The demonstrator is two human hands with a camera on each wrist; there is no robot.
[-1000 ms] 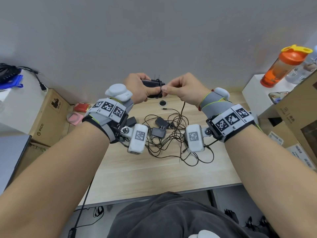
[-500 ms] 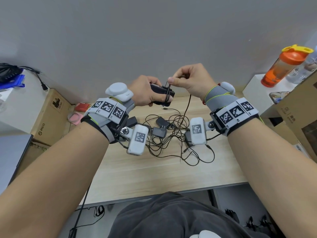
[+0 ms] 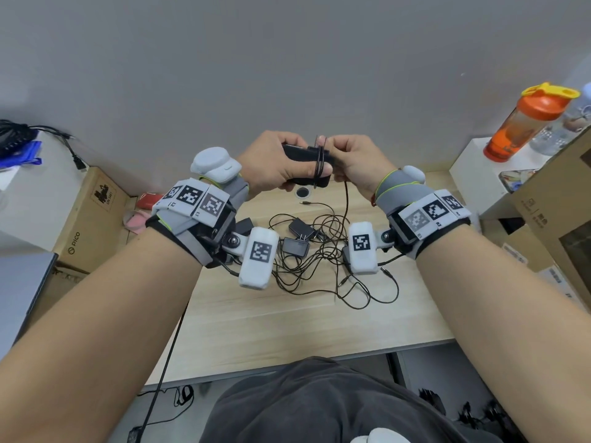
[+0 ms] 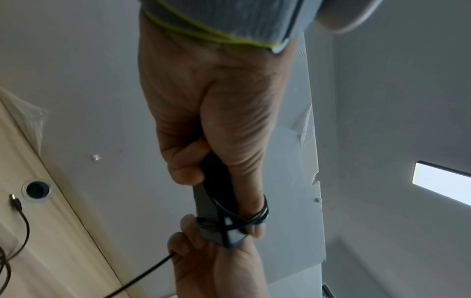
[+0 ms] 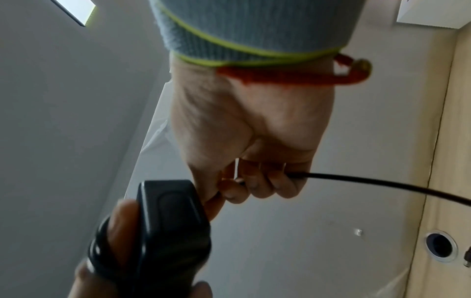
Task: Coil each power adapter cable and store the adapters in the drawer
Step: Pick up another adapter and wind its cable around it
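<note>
A black power adapter (image 3: 299, 151) is held up above the desk by my left hand (image 3: 275, 164), fingers and thumb curled round its body (image 4: 216, 193). Its thin black cable (image 3: 319, 164) is looped several times round the adapter and my left thumb (image 4: 254, 209). My right hand (image 3: 355, 161) pinches the cable (image 5: 356, 182) just right of the adapter (image 5: 173, 221); the free length hangs down to the desk (image 3: 346, 206). More black adapters (image 3: 300, 230) lie in a tangle of cables (image 3: 323, 266) on the desk below my wrists. No drawer is in view.
The light wooden desk (image 3: 287, 330) has a round cable hole (image 3: 302, 192) at its back edge by the grey wall. An orange shaker bottle (image 3: 524, 123) stands on a white box at right. Cardboard boxes (image 3: 92, 219) flank the desk on both sides.
My right hand rose to carry the cable over the adapter, then came back down against the left hand. Another loop now lies round the adapter and my left thumb.
</note>
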